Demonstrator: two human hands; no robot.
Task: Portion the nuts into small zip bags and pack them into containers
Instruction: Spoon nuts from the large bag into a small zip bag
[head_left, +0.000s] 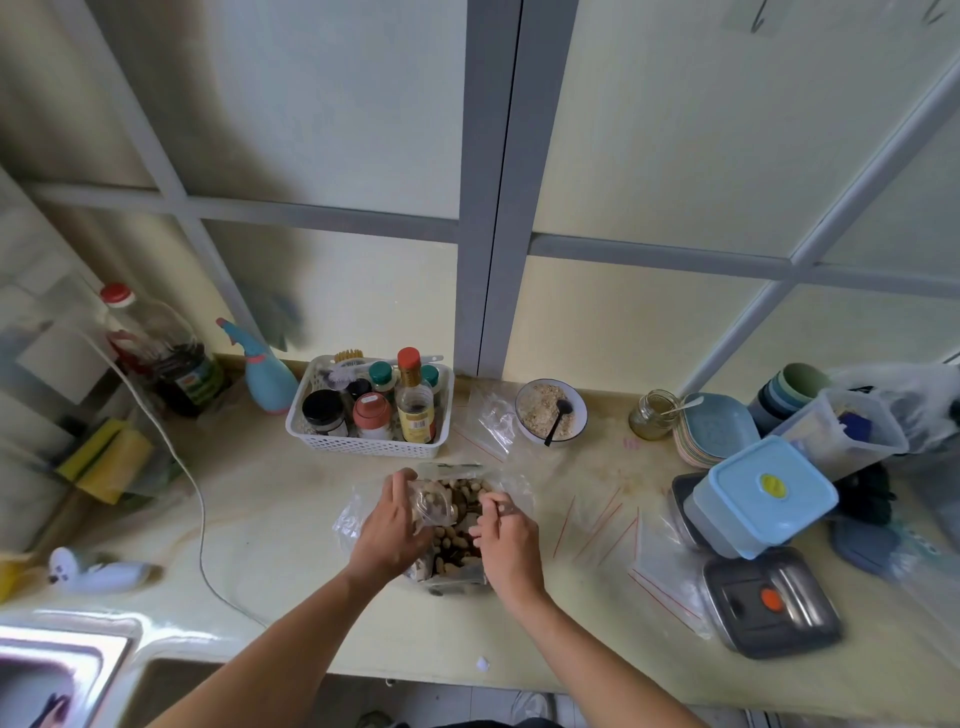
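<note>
Both hands over nut bag (457, 525): left grip (392, 525) pinching small bag (434, 506), right (506, 535) curled (contents unclear).

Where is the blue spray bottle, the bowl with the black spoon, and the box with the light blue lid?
blue spray bottle (268, 382), head view, on its round body.
bowl (523, 397), head view, on its left rim.
black spoon (558, 423), head view, on its handle.
box with the light blue lid (771, 486), head view, on the lid's top.
</note>
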